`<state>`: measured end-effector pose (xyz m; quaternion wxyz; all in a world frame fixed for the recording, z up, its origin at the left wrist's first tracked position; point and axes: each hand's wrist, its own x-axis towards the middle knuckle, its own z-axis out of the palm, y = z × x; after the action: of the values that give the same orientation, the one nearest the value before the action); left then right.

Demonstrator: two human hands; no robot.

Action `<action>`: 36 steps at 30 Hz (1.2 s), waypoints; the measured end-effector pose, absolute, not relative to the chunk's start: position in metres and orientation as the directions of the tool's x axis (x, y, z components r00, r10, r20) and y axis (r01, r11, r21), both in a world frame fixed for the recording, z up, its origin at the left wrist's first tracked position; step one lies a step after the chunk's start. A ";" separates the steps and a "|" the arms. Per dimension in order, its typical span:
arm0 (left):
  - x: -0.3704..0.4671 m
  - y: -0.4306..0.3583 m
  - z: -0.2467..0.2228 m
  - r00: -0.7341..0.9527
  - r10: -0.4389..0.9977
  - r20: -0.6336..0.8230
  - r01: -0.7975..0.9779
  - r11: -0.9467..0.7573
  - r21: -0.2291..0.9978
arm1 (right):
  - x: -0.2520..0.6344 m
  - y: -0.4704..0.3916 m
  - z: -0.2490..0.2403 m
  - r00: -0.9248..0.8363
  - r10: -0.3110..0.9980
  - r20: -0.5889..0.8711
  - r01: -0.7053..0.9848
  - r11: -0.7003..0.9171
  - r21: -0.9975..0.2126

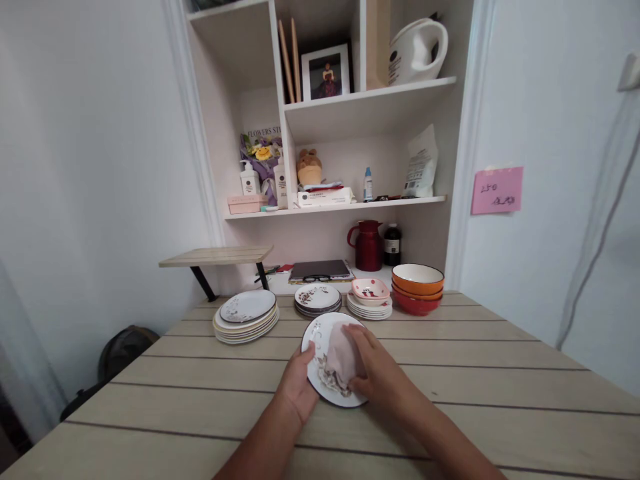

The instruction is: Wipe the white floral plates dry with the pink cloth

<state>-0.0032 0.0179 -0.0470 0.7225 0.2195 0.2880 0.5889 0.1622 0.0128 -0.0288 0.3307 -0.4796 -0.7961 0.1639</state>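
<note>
A white plate (pixel 316 343) with a dark rim and a floral print is tilted up in front of me. My left hand (pixel 299 383) grips its left edge, thumb on the face and fingers behind. Against the plate's face, my right hand (pixel 373 367) holds a pale pink cloth (pixel 341 353) with fingers bent around it. Just behind the plate stands a stack of dark-rimmed floral plates (pixel 318 297). To the left is a stack of larger plates (pixel 247 313), the top one floral.
Small white plates (pixel 370 307) carry a pink patterned bowl (pixel 371 289); orange and red bowls (pixel 418 288) are stacked at right. Behind are a laptop (pixel 321 269), glasses, a red jug (pixel 367 247) and a dark bottle (pixel 393 245). A small raised shelf (pixel 215 256) stands at left.
</note>
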 end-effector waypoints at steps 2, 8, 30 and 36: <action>-0.003 0.018 -0.048 0.120 0.981 -0.150 -0.723 0.190 0.664 | 0.165 0.016 -0.031 -0.375 0.842 0.387 0.681 0.534 -0.501; -0.001 0.021 -0.054 0.159 0.983 -0.090 -0.730 0.178 0.660 | 0.155 0.015 -0.025 -0.369 0.839 0.401 0.800 0.506 -0.322; -0.004 0.030 -0.057 -0.015 0.980 -0.200 -0.843 0.095 0.529 | 0.141 0.032 -0.011 -0.410 0.885 0.221 0.900 0.432 -0.058; -0.005 0.024 -0.052 0.067 0.977 -0.202 -0.816 0.170 0.553 | 0.127 0.025 -0.016 -0.449 0.869 0.209 0.851 0.487 -0.195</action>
<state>-0.0052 0.0242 -0.0517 0.7151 0.1486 0.2715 0.6268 0.1273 0.0245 -0.0161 0.1414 -0.5055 -0.8506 0.0308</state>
